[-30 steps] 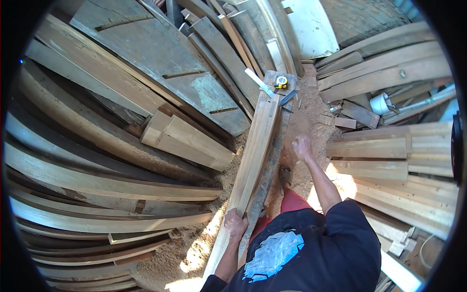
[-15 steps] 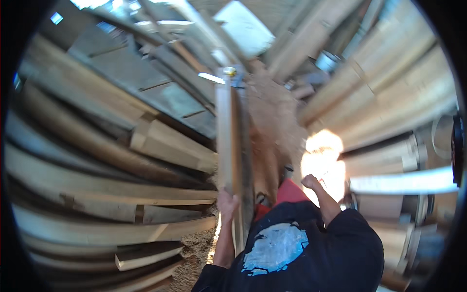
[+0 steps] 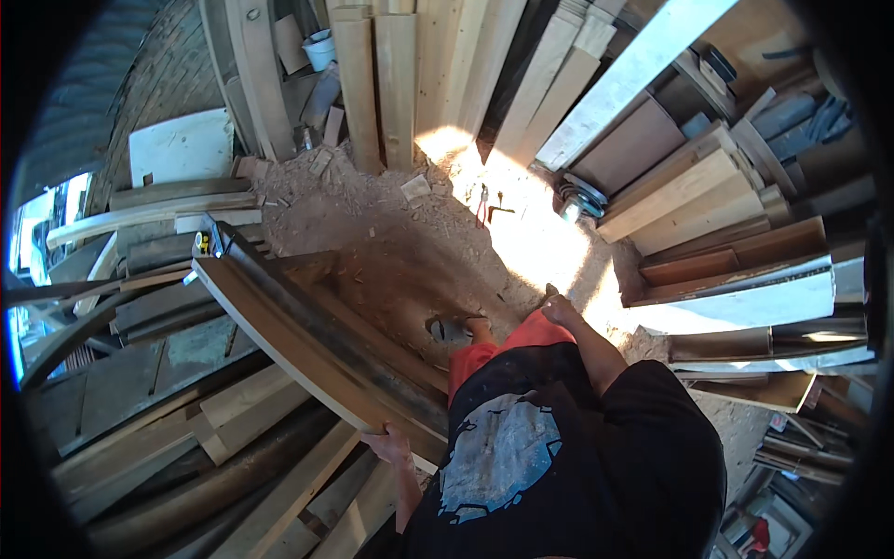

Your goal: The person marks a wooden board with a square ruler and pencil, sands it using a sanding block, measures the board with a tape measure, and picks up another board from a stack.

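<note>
A long, pale wooden board [image 3: 289, 357] slants from the far left toward my body, on edge beside a dark beam [image 3: 321, 321]. My left hand [image 3: 391, 444] is closed around the board's near end. At its far end sit a small yellow-and-black item [image 3: 202, 244], which looks like a tape measure, and a blue-and-dark tool [image 3: 220, 240] of unclear kind. My right hand [image 3: 561, 310] is curled in front of my right thigh, against the red shorts [image 3: 535, 332]. Something small and dark shows at its fingers, too small to name.
Stacked planks [image 3: 233, 410] fill the left. Upright timbers [image 3: 396, 88] and a light blue bucket [image 3: 319, 50] stand at the back. Red-handled pliers [image 3: 482, 207] and a coiled cord or round tool [image 3: 582, 197] lie on the sawdust-covered floor [image 3: 372, 224]. More boards [image 3: 736, 307] jut in from the right.
My view has swung to the right, so the board now slants leftward instead of pointing straight ahead. My left hand stays on the board. My right hand remains closed near my thigh.
</note>
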`<state>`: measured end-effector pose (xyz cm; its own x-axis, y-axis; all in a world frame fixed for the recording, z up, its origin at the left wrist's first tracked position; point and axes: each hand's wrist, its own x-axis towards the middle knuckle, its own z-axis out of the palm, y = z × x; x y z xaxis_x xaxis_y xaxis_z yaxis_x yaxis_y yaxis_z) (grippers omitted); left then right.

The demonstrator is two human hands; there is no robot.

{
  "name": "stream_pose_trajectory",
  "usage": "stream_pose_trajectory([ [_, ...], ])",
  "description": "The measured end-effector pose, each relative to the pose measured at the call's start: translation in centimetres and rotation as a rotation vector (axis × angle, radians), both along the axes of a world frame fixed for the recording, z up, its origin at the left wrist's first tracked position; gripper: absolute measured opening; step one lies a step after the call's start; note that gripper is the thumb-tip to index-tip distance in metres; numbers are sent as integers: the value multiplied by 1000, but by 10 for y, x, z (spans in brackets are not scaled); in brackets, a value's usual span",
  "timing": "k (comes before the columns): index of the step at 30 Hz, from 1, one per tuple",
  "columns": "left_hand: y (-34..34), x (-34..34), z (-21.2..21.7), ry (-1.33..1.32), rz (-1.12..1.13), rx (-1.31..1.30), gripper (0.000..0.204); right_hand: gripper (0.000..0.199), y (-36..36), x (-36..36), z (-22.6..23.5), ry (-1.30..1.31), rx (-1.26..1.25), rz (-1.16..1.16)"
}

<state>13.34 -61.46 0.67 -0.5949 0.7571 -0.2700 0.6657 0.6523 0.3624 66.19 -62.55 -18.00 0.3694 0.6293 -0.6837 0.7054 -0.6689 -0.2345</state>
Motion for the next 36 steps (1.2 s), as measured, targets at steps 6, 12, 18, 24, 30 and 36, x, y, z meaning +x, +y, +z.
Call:
stream_pose_trajectory([
  [6,4,6,6,-10,108,-60,55,37,-61,52,2,154,60,-1],
  [12,-61,46,21,178,225,-200,76,28,-79,137,-27,246,8,12],
  [18,-166,71,19,213,321,-209,79,36,-106,248,-44,100,197,172],
  [24,-161,76,17,186,277,-272,79,29,-119,291,-78,103,59,79],
  [30,-161,75,20,76,302,-261,82,37,-100,196,-22,68,-100,115],
  [36,-167,74,11,160,289,-239,91,39,-51,89,40,-31,0,201],
])
